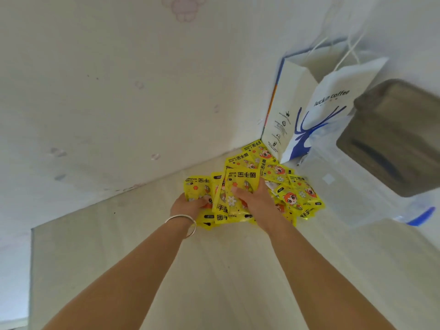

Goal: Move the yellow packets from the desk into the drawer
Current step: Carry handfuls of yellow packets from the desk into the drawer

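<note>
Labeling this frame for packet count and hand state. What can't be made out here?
- Drawer: not in the head view.
- yellow packets: overlapping; left hand and right hand cover several, so no count.
- Fingertips: buried in the pile, grip unclear.
- paper bag: fine print too small.
- brown object: blurred, cut by right edge.

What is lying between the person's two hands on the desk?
In the head view, yellow packets fill the gap between the left hand and the right hand; both hands are gathering them.
</note>
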